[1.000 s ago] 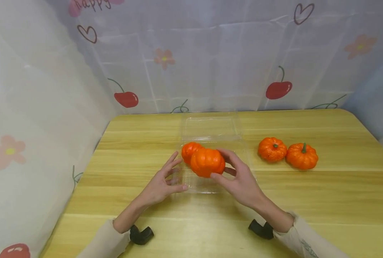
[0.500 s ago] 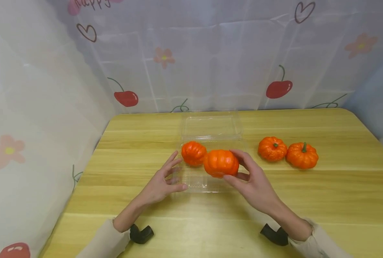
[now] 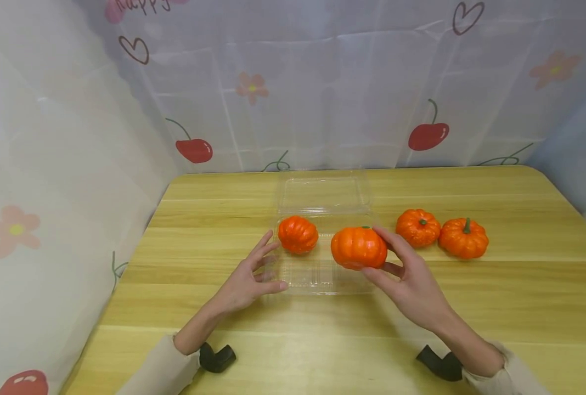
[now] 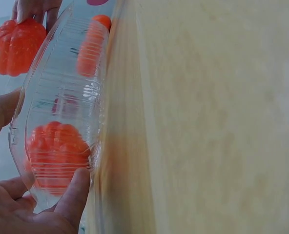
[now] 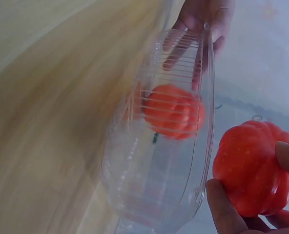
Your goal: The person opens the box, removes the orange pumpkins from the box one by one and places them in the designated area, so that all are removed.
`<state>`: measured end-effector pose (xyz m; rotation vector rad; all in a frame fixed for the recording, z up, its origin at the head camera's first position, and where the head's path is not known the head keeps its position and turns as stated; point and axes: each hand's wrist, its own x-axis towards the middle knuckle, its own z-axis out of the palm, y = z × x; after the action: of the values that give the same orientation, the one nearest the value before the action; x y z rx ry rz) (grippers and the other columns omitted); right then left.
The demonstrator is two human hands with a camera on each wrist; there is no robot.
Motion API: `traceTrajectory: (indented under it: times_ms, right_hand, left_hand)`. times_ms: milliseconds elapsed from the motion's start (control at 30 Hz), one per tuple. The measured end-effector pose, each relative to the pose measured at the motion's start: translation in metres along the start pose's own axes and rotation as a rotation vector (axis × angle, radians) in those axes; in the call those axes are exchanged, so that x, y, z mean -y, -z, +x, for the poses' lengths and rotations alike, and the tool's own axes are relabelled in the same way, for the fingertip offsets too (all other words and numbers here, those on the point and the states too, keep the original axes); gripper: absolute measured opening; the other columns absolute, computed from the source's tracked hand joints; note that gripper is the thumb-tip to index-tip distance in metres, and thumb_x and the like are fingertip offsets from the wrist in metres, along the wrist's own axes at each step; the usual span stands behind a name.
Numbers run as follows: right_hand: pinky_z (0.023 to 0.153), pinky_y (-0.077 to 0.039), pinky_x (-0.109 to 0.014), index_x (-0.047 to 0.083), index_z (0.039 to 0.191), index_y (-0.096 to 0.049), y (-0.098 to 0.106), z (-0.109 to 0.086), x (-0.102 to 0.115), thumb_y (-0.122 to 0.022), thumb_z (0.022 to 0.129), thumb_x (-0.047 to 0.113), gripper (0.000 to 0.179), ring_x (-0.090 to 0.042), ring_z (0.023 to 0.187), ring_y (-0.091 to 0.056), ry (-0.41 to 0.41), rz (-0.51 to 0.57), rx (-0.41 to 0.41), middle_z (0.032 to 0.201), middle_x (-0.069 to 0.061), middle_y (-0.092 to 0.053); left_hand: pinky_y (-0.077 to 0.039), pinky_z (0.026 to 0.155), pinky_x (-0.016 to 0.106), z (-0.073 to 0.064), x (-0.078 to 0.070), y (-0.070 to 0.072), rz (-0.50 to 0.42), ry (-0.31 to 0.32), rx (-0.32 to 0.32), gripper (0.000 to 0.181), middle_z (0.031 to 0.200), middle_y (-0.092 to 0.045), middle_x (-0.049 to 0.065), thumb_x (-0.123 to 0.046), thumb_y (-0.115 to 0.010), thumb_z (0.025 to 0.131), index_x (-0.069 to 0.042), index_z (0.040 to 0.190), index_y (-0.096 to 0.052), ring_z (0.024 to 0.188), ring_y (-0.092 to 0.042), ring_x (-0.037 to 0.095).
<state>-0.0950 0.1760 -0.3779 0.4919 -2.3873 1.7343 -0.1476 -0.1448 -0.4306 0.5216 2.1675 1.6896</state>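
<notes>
My right hand (image 3: 418, 291) grips a small orange pumpkin (image 3: 358, 248) between thumb and fingers, above the right part of a clear plastic clamshell container (image 3: 308, 277). The container's lid (image 3: 322, 193) lies back, away from me. A second pumpkin (image 3: 298, 235) sits in the left part of the container, seen through the wall in the left wrist view. At the container's left front corner my left hand (image 3: 241, 288) rests with fingers spread and fairly straight. Its thumb (image 4: 75, 197) touches the front wall. In the right wrist view the held pumpkin (image 5: 252, 168) is outside and above the rim.
Two more orange pumpkins (image 3: 418, 227) (image 3: 463, 238) with green stems lie side by side on the wooden table (image 3: 510, 307), right of the container. A printed cloth (image 3: 322, 109) hangs behind the table and along its left side.
My right hand has moved to the right with the pumpkin, from beside the pumpkin in the container to over the container's right part. The left hand and container have stayed in place.
</notes>
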Motion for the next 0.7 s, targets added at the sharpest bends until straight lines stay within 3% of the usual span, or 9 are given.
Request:
traceTrajectory:
  times_ms: [200, 467, 700]
  right_hand:
    - [0.089, -0.052, -0.021, 0.009, 0.142, -0.048, 0.010, -0.004, 0.002, -0.073, 0.086, -0.005, 0.063, -0.015, 0.122, -0.049, 0.011, -0.032, -0.014, 0.136, -0.004, -0.050]
    - [0.084, -0.054, -0.021, 0.007, 0.141, -0.047, 0.027, -0.011, 0.002, -0.071, 0.084, -0.011, 0.065, -0.009, 0.121, -0.050, -0.030, -0.052, -0.046, 0.137, -0.006, -0.048]
    - [0.084, -0.054, -0.020, 0.005, 0.143, -0.044, 0.036, -0.017, -0.002, -0.068, 0.083, -0.017, 0.069, -0.010, 0.122, -0.049, -0.010, -0.074, -0.063, 0.139, -0.006, -0.047]
  left_hand:
    - [-0.042, 0.105, 0.045, -0.001, -0.001, -0.001, -0.001, 0.004, -0.002, 0.089, 0.164, -0.003, -0.012, -0.011, -0.081, 0.083, -0.005, 0.155, -0.028, 0.141, -0.033, 0.034]
    - [-0.042, 0.106, 0.045, 0.001, -0.001, -0.001, 0.005, -0.003, 0.001, 0.089, 0.164, -0.003, -0.011, -0.013, -0.081, 0.084, -0.004, 0.155, -0.028, 0.142, -0.031, 0.035]
    - [-0.043, 0.105, 0.044, 0.000, 0.001, -0.001, 0.001, -0.001, 0.000, 0.088, 0.164, -0.002, -0.011, -0.012, -0.081, 0.084, -0.004, 0.154, -0.028, 0.142, -0.031, 0.034]
